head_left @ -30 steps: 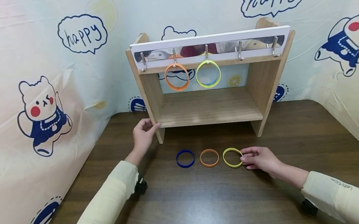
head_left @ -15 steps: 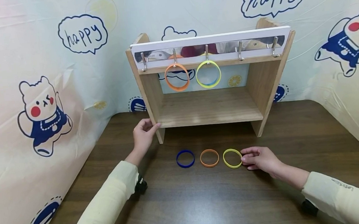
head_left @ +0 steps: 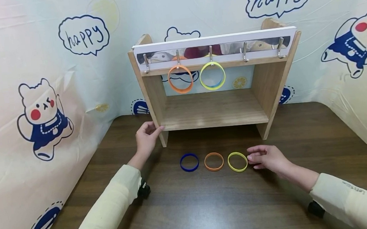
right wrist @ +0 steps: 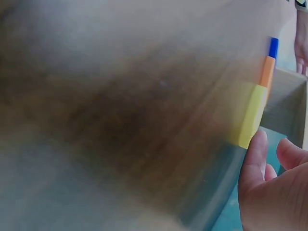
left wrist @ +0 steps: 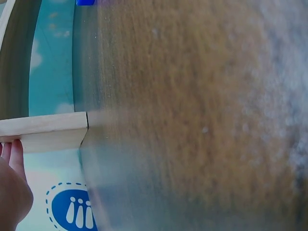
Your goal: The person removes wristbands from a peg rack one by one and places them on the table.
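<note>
My left hand [head_left: 146,139] grips the lower left side panel of the wooden shelf [head_left: 215,108], thumb on the front edge and the other fingers behind. In the left wrist view its fingertips press the panel [left wrist: 43,126]. My right hand [head_left: 270,159] is just right of a yellow wristband [head_left: 238,170] lying on the table, its fingers loosely spread and pinching nothing. The right wrist view has one fingertip right at the edge of that yellow band [right wrist: 251,115]. In a row to its left lie an orange wristband [head_left: 214,170] and a blue wristband [head_left: 190,170].
Across the top of the shelf runs a white rail [head_left: 216,39] with several metal hooks. From two of them hang an orange band [head_left: 181,91] and a yellow band [head_left: 213,88]. Printed cloth [head_left: 69,88] encloses the back and sides of the brown table [head_left: 205,210].
My right hand has let go of the yellow wristband and eased slightly right, its fingers spreading. The yellow band shifted very slightly toward me earlier. My left hand stays on the shelf.
</note>
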A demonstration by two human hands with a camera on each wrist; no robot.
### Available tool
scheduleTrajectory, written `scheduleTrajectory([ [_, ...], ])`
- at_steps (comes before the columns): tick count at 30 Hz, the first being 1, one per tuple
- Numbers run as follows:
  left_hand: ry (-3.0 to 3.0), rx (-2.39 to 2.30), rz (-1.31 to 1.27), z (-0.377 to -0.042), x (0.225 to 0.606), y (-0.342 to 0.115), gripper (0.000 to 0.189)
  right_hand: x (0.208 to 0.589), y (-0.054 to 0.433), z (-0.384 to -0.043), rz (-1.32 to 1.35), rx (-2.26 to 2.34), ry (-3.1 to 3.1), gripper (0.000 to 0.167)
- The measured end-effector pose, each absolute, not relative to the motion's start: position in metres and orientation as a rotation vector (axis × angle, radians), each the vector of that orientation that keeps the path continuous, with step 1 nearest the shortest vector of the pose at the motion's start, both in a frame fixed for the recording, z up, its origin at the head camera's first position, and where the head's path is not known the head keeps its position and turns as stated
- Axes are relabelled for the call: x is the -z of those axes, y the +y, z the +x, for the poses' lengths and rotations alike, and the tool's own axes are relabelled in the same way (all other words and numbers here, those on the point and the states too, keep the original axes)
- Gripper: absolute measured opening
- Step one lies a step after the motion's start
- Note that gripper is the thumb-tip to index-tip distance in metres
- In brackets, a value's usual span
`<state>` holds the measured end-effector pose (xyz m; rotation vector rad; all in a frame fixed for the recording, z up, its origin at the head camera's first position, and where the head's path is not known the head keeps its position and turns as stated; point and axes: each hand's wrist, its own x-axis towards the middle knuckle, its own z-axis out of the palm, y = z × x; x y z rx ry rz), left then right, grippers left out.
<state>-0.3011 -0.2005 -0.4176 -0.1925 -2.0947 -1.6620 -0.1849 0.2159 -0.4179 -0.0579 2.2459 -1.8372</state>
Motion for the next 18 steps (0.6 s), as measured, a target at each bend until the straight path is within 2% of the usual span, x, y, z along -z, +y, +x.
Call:
scheduleTrajectory([
  [8, -2.115, 1.644, -0.197, -0.300, 0.418, -0.201, 0.034, 0.406, 0.217, -0.191, -0.077, 1.873, 2.252, 0.049],
  [18, -2.105, 1.645, -0.199, -0.301, 0.419, -0.201, 0.032, 0.382, 0.213, -0.196, -0.162, 1.977, 2.268, 0.046],
])
